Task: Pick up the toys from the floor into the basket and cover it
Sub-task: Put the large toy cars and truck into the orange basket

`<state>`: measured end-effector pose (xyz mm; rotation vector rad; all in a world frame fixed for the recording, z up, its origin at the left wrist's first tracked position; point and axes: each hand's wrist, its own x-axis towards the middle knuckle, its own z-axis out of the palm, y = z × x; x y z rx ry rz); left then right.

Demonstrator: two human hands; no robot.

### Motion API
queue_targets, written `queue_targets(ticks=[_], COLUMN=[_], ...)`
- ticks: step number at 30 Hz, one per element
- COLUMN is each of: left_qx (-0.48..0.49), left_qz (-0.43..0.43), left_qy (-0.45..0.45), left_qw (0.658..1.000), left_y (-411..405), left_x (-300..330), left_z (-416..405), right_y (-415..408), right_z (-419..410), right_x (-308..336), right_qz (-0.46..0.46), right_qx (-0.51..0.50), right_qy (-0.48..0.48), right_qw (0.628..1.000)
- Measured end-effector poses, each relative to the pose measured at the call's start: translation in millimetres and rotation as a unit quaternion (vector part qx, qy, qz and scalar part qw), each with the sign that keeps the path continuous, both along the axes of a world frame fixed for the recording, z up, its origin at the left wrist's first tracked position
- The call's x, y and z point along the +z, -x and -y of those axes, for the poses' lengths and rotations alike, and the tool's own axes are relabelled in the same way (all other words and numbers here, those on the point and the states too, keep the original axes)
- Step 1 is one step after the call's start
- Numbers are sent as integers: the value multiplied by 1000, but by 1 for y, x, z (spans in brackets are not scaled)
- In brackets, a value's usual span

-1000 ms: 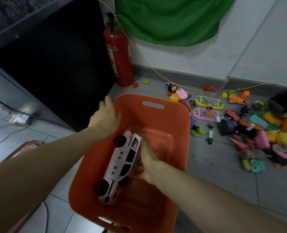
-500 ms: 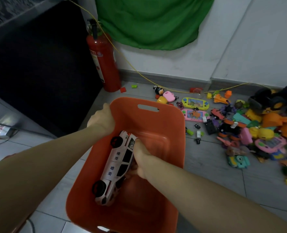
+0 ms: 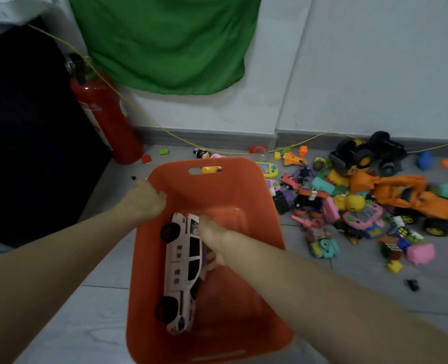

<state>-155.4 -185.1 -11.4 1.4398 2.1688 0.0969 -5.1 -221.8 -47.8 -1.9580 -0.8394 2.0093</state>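
Observation:
An orange plastic basket [image 3: 238,185] stands on the grey floor in front of me. My left hand [image 3: 145,199] grips its left rim. Inside the basket, my right hand [image 3: 213,240] holds a white toy police car [image 3: 182,269] by its roof side, the car lying on its side along the left wall. A heap of colourful toys [image 3: 349,206] lies on the floor to the right, with an orange excavator [image 3: 406,198] and a black and yellow truck [image 3: 359,153] among them. No lid is in view.
A red fire extinguisher [image 3: 104,119] stands at the back left beside a dark cabinet [image 3: 28,132]. A green cloth [image 3: 165,40] hangs on the white wall. A yellow cord [image 3: 217,152] runs along the skirting. Small loose pieces lie behind the basket.
The view has swung right and closer to the toy heap. The basket has shifted towards the toys, my left hand still on its rim. The police car sits deeper in the basket.

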Motion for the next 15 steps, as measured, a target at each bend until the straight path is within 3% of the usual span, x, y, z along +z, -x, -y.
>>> queue_targets(ticks=[4, 8, 11, 15], left_qx=[-89, -244, -288, -297], left_qz=[-144, -170, -90, 7], left_qy=[-94, -228, -222, -153], left_qw=[981, 927, 927, 943], left_y=[-25, -90, -155, -230], left_x=[27, 58, 70, 56], left_z=[-9, -37, -61, -88], right_y=[-33, -90, -151, -248], right_z=[-12, -55, -83, -104], right_x=[24, 64, 96, 80], right_qz=[40, 20, -74, 49], right_qx=[123, 152, 57, -153], right_qy=[-39, -131, -181, -243], right_qw=[991, 980, 979, 957])
